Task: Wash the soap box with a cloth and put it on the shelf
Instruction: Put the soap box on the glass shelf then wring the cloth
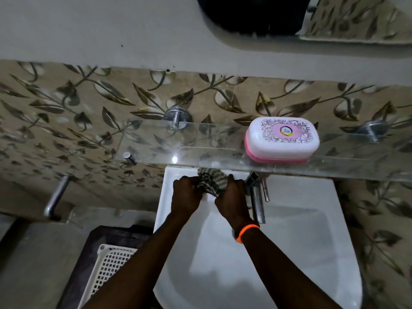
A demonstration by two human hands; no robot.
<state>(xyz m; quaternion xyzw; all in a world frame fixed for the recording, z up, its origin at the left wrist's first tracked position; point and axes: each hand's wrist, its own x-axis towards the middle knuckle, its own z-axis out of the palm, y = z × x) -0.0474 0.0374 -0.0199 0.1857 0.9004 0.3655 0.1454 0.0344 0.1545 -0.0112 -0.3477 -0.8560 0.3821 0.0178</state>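
**Soap box up on the glass shelf, both hands on the cloth at the sink**

The soap box (282, 139) sits on the glass shelf (200, 150), toward its right end, lid closed. White top with a purple floral print and a little round "Ice" logo, pink base underneath. Nobody's touching it.

Just below the shelf's front edge, both hands are bunched on a striped cloth (210, 182) over the back rim of the white sink (301, 241). The left hand (186, 195) has its grip curled tight around the cloth's left side, and the right hand (231, 200) is clamped on the right side the same way, fingers wrapped over the fabric. The cloth is scrunched up between them, and its top end is partly tucked behind the shelf edge.

The right wrist has an orange bracelet (247, 233) on it. The chrome tap (257, 201) stands just to the right of the right hand, really close to it.

The shelf hangs on round chrome brackets (177, 118) fixed to the leaf-pattern tiled wall (66, 121). Down at lower left, beside the sink, there's a white plastic basket (111, 268) with a lattice side.
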